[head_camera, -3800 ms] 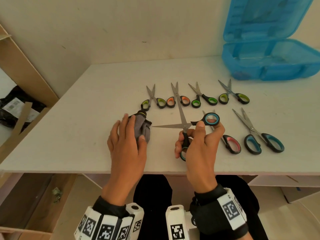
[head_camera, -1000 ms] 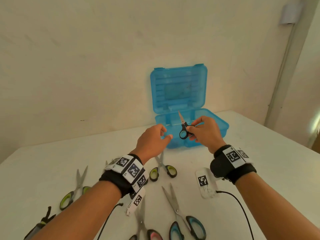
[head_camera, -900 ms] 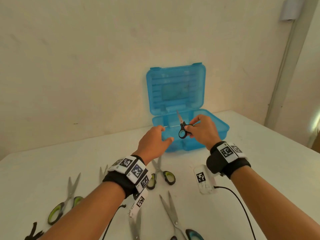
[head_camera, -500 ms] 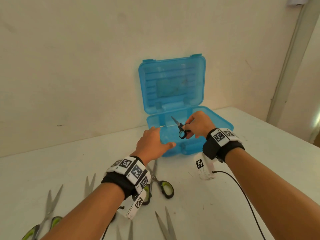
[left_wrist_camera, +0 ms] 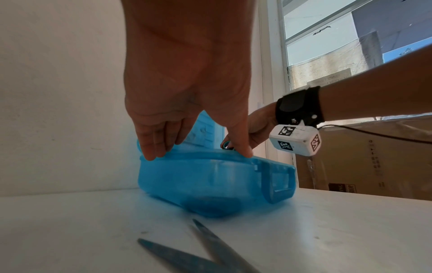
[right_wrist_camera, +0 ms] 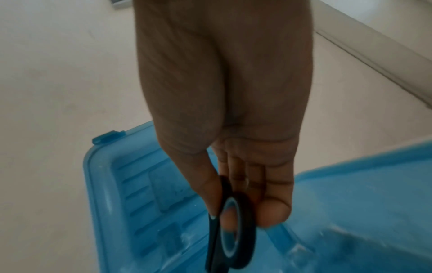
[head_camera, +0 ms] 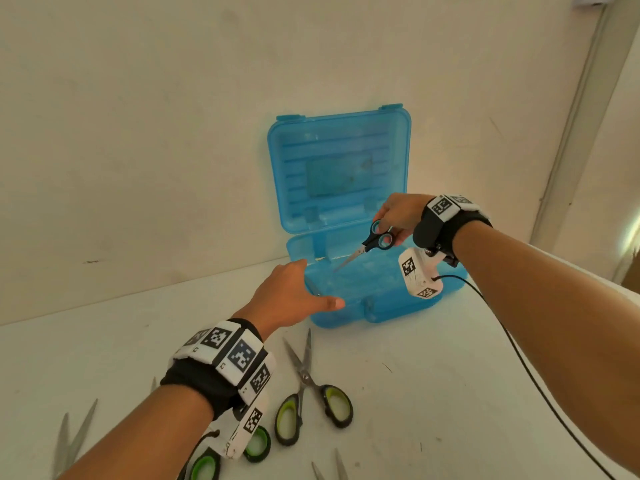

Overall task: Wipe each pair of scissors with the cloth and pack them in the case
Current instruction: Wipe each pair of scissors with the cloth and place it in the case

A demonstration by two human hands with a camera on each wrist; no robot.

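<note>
The blue plastic case (head_camera: pixel 381 308) stands open on the white table, its lid (head_camera: pixel 339 168) upright against the wall. My right hand (head_camera: pixel 393 220) hovers over the case and pinches a small pair of scissors (head_camera: pixel 375 241) by their black-and-blue handles. The blades point down and left into the case. In the right wrist view thumb and fingers pinch the handle loops (right_wrist_camera: pixel 233 230) above the case lid (right_wrist_camera: pixel 140 184). My left hand (head_camera: pixel 291 296) rests on the case's front-left rim, fingers (left_wrist_camera: pixel 151 147) and thumb touching the edge of the case (left_wrist_camera: pixel 210 177). No cloth is in view.
Green-handled scissors (head_camera: pixel 313 407) lie on the table in front of the case. More scissors show at the bottom edge (head_camera: pixel 256 445), with blade tips (head_camera: pixel 72 438) at the left. Scissor blades (left_wrist_camera: pixel 198 254) lie just below my left wrist. A black cable (head_camera: pixel 519 358) trails from my right wrist.
My right hand has risen over the case and turned the scissors from tips-up to tips-down into it. My left hand has settled onto the case rim.
</note>
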